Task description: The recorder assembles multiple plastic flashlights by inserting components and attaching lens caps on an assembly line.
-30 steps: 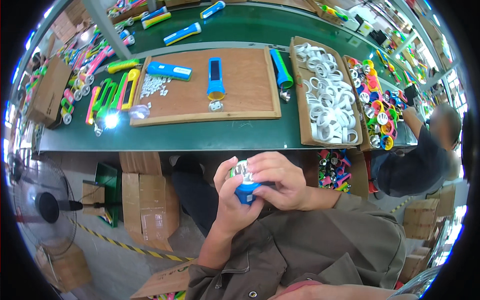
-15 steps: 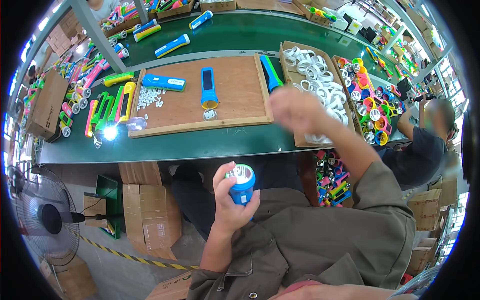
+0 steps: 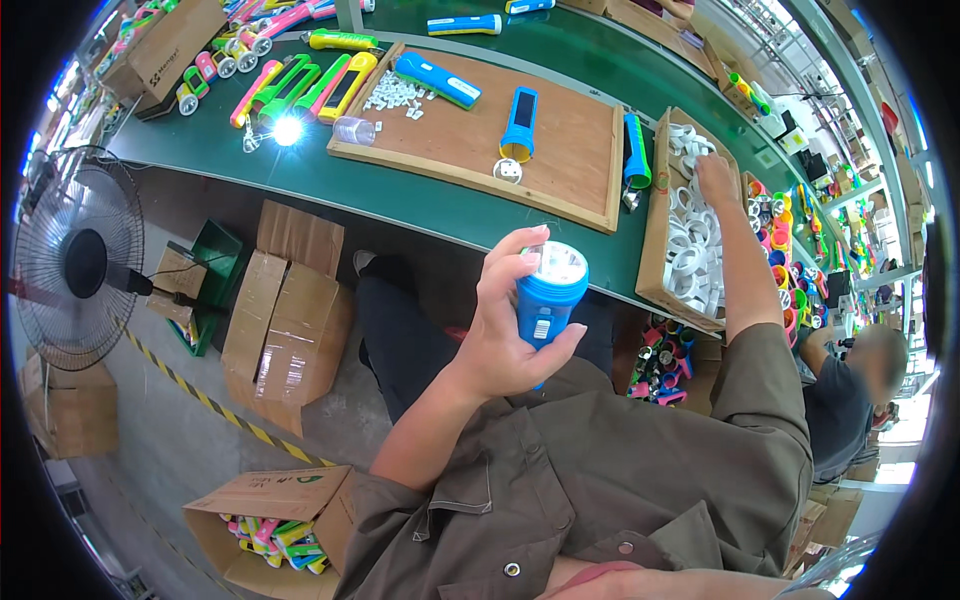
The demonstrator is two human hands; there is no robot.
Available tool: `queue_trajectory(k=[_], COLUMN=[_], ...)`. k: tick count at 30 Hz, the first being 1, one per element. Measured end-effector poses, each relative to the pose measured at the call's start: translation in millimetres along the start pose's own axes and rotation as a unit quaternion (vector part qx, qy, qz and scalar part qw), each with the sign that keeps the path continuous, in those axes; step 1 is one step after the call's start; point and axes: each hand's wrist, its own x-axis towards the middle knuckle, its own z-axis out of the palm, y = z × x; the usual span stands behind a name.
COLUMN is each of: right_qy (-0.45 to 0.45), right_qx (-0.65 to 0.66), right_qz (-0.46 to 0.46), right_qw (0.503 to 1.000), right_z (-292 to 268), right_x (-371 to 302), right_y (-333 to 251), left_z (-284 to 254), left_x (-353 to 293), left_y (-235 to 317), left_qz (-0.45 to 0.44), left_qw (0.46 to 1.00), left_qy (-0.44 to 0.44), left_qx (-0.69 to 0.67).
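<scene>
My left hand [image 3: 510, 325] is wrapped round a blue flashlight [image 3: 550, 300] and holds it upright in front of my body, its round reflector end up and a pale switch on its side. My right hand [image 3: 716, 182] reaches into a cardboard box of white plastic rings [image 3: 692, 250]; its fingers are among the rings at the far end, and I cannot tell whether they grip one. On the wooden board [image 3: 570, 190] a blue flashlight body [image 3: 521, 115] lies with its open yellow end beside a clear round cap [image 3: 508, 171]. Another blue flashlight [image 3: 437, 79] lies farther left.
Small white pieces [image 3: 392, 92] are heaped on the board near a clear cup [image 3: 355, 130]. To its left lie several colourful flashlights and a lit lamp [image 3: 288, 130]. A blue-green flashlight [image 3: 636, 150] lies between board and ring box. A fan [image 3: 85, 262] stands left; a co-worker [image 3: 850, 400] sits right.
My right hand has moved from the board's right edge into the box of white rings. The left hand still holds the blue flashlight. The view has turned, bringing a lower box of flashlights into sight.
</scene>
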Motion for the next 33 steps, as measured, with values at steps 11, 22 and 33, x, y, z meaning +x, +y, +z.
queue_trajectory(k=[11,22,33], right_qy=[-0.027,0.127,0.175], right_qx=[0.584,0.503,0.507], right_qz=[0.019,-0.343,-0.323], right_qw=[0.811,0.783,0.78], right_z=[-123.5,-216.2,-208.6], right_x=[-54.3,-167.7,-170.0], right_y=[-48.9,-230.0,-247.0], left_z=[10.8,30.8,25.2], left_x=[19.4,32.4,27.8], left_y=[-11.9,-11.8,-22.5], left_qz=[0.133,0.14,0.165], left_qw=[0.98,0.966,0.97], left_qy=[0.001,-0.015,0.009], left_qx=[0.151,0.216,0.176])
